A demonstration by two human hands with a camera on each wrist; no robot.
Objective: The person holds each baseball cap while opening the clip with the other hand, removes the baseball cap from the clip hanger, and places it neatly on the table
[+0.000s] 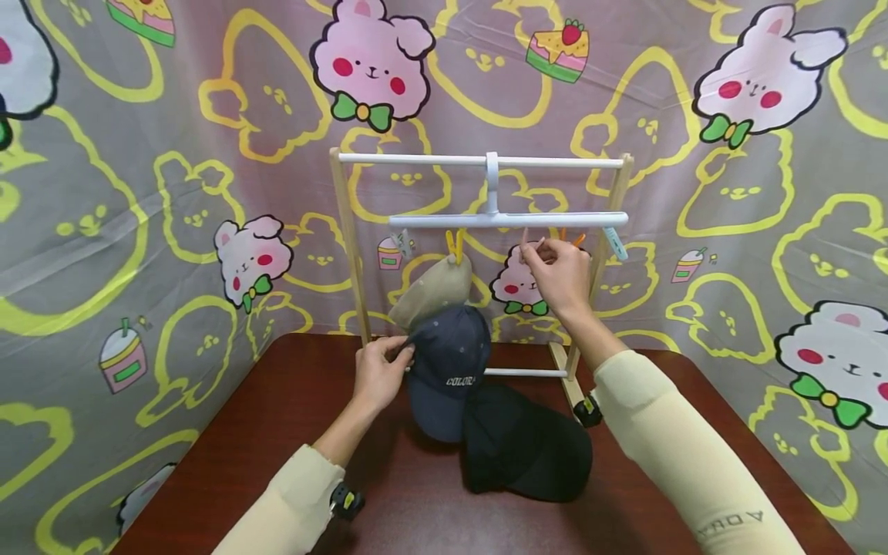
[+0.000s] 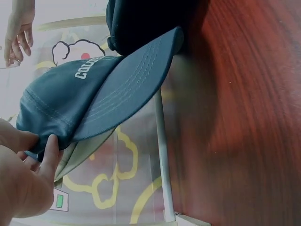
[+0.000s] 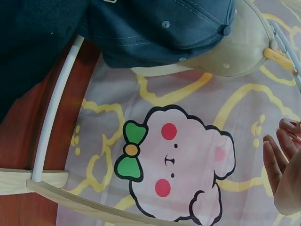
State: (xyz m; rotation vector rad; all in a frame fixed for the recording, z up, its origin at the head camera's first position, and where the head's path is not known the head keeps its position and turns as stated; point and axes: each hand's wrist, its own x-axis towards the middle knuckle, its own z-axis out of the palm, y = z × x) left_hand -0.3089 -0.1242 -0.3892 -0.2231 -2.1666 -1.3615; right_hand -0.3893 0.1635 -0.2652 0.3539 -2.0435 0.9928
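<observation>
My left hand (image 1: 380,374) pinches the edge of a navy baseball cap (image 1: 449,351) between thumb and fingers. The cap's brim points down, and white lettering shows on its front. In the left wrist view the navy cap (image 2: 70,94) lies sideways, its edge in the fingers of my left hand (image 2: 28,174). Up at the white hanger (image 1: 509,220), my right hand (image 1: 558,274) has its thumb and fingertips at a pink clothespin (image 1: 525,236), pinching it. A beige cap (image 1: 433,291) hangs from the hanger by a yellow clothespin (image 1: 454,245), partly hidden behind the navy one.
A black cap (image 1: 523,447) lies on the brown table (image 1: 277,462), beside the navy one. The hanger hooks over the top bar (image 1: 416,159) of a wooden rack (image 1: 350,254). A blue clothespin (image 1: 614,243) and an orange clothespin (image 1: 579,239) are toward the hanger's right end. Patterned cloth (image 1: 277,185) stands behind.
</observation>
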